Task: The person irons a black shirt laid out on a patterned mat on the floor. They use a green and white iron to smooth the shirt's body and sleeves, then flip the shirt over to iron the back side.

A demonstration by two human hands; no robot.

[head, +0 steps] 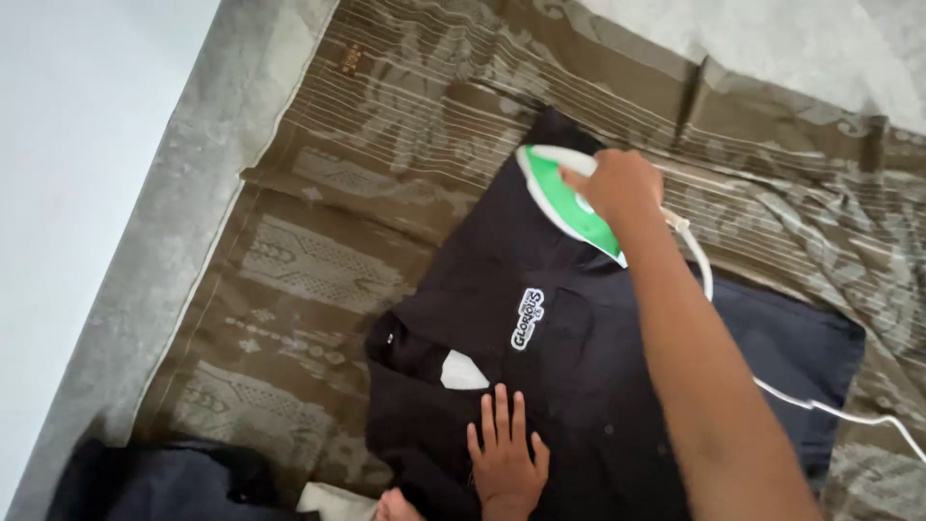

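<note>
- Spreading across the floor beneath us, a brown patterned cloth (318,260) with pale woven bands is serving as the layer we are working on, and a grey strip of flooring (183,193) is running along its left edge beside a pale wall (77,145).
- We are looking down at a black shirt (540,386) lying flat on that cloth, its collar toward the lower left and a small white emblem (528,318) showing on the chest.
- We are gripping a green and white iron (564,198) with our right hand (622,183), fingers wrapped closed around its handle, so the hand is hiding much of the top.
- We are seeing the iron resting on the far upper part of the shirt, its long axis running diagonally from upper left to lower right, with the narrower end toward the upper left, away from us.
- We are pressing our left hand (506,458) flat on the shirt near the collar, fingers spread wide and holding nothing, well apart from the iron.
- We are noticing a white cord (820,405) trailing from the iron's rear, curving down beside our right forearm and crossing the shirt toward the right edge of the view.
- We are also seeing a dark bundle of fabric (164,482) lying at the lower left, just off the shirt, and a pale grey covering (772,48) lying beyond the cloth at the upper right.
- We are finding our right forearm crossing over the shirt's right half and blocking that part from sight.
</note>
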